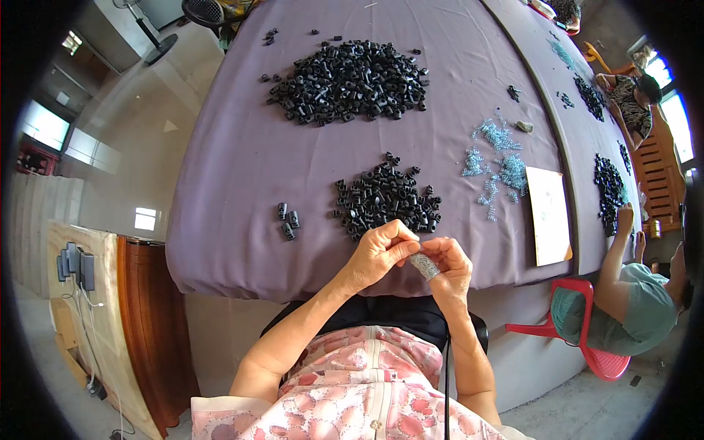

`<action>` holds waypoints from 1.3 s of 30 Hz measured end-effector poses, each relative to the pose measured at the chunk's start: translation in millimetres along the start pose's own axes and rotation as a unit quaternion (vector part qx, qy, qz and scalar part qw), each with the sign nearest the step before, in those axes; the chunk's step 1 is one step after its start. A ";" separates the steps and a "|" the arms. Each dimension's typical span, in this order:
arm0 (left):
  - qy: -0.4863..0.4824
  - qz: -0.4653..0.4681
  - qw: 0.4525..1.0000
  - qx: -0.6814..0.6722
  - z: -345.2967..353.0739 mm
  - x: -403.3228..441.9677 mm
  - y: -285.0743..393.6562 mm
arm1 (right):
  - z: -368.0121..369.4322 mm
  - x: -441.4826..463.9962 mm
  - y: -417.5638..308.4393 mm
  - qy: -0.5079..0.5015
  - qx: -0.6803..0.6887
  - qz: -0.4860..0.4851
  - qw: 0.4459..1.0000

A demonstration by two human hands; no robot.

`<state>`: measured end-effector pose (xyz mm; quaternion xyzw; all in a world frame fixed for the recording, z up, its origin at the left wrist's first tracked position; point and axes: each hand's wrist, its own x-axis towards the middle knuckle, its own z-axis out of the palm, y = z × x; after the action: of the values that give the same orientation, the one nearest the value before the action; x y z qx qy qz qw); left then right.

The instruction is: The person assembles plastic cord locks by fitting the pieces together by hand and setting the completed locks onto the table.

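My left hand point(380, 253) and my right hand point(452, 273) meet at the table's near edge, fingertips pinched together. Whatever sits between them is too small or hidden to make out. A silvery grey wrap point(424, 266) covers a digit of my right hand. Just beyond my fingers lies a heap of small black plastic parts point(389, 196). Several black cylindrical pieces point(288, 222) rest apart to its left. Pale blue coil springs point(513, 173) are scattered to the right, beside a white board point(548, 216).
A larger heap of black parts point(352, 82) covers the far part of the purple tablecloth point(242, 161). A small stone point(524, 126) lies near the springs. At right, a person in a green shirt point(638, 308) sits by a red plastic chair point(572, 323); another person point(632, 106) sits farther back.
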<state>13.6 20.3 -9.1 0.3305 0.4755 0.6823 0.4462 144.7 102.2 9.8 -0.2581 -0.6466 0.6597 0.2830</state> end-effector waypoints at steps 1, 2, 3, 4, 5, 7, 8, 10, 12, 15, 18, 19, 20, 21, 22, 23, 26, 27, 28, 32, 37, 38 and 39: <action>-0.001 0.000 1.000 0.009 0.2 0.0 0.4 | 0.1 -0.1 -0.1 0.002 -0.020 -0.012 1.000; -0.003 0.001 1.000 0.017 0.1 0.2 1.3 | 0.7 0.6 -0.4 0.003 -0.041 -0.024 0.999; -0.009 -0.019 1.000 0.006 -0.5 0.3 3.7 | 1.2 1.3 -0.6 0.004 -0.060 -0.037 0.997; -0.014 -0.039 0.999 -0.005 -1.6 0.4 7.6 | 0.7 1.9 0.3 0.003 -0.062 -0.033 0.998; -0.019 -0.059 0.998 -0.015 -3.1 0.4 10.5 | -0.3 2.5 2.3 0.002 -0.063 -0.029 0.998; -0.052 -0.076 0.995 -0.027 -7.2 1.6 13.6 | -1.6 2.8 1.9 -0.007 -0.039 -0.001 0.999; -0.068 -0.086 0.993 -0.033 -8.5 1.2 14.7 | -1.7 2.8 -0.9 -0.015 -0.014 0.022 1.000; -0.096 -0.114 0.987 -0.054 -10.0 0.1 16.5 | -3.7 3.4 -1.7 -0.034 0.024 0.050 0.998; -0.117 -0.129 0.983 -0.063 -11.1 -0.4 16.9 | -8.3 3.3 1.3 -0.057 0.048 0.061 0.995; -0.134 -0.139 0.978 -0.074 -10.1 -0.6 14.5 | -10.7 5.2 -1.7 -0.083 0.090 0.079 0.989; -0.140 -0.148 0.974 -0.095 -10.1 1.0 13.6 | -12.6 4.6 4.1 -0.097 0.085 0.061 0.990; -0.145 -0.151 0.974 -0.091 -11.6 1.5 14.2 | -12.6 5.2 3.6 -0.109 0.099 0.072 0.987; -0.150 -0.154 0.973 -0.086 -12.5 1.1 14.6 | -12.2 6.3 2.6 -0.120 0.114 0.083 0.983; -0.150 -0.152 0.973 -0.089 -12.5 0.4 13.9 | -11.7 7.7 1.8 -0.132 0.128 0.093 0.978; -0.151 -0.149 0.973 -0.091 -12.2 0.8 12.8 | -11.5 9.4 1.4 -0.135 0.130 0.095 0.978; -0.153 -0.145 0.973 -0.094 -11.9 1.5 12.3 | -11.8 11.0 0.9 -0.137 0.131 0.095 0.977; -0.158 -0.151 0.972 -0.086 -12.3 2.5 14.5 | -12.8 13.3 -1.5 -0.144 0.163 0.087 0.972; -0.155 -0.147 0.973 -0.088 -12.3 2.1 13.4 | -12.4 13.1 -1.8 -0.147 0.179 0.083 0.969; -0.153 -0.143 0.974 -0.089 -12.2 1.8 11.4 | -12.8 12.3 0.6 -0.142 0.168 0.079 0.972; -0.122 -0.142 0.975 -0.122 -11.0 1.2 9.1 | -10.9 11.3 5.2 -0.126 0.153 0.074 0.977; -0.095 -0.148 0.969 -0.175 -10.8 1.1 9.9 | -5.1 14.9 8.1 -0.115 0.174 0.059 0.976; -0.093 -0.149 0.969 -0.176 -10.5 0.6 10.4 | -5.8 15.3 8.0 -0.116 0.171 0.063 0.976; -0.103 -0.146 0.971 -0.161 -10.4 -0.1 9.7 | -6.6 15.3 7.3 -0.116 0.167 0.067 0.977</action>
<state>1.6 15.1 -3.3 0.2504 0.3540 0.6394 0.6350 138.2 117.6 2.7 -0.1713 -0.5369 0.8015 0.2001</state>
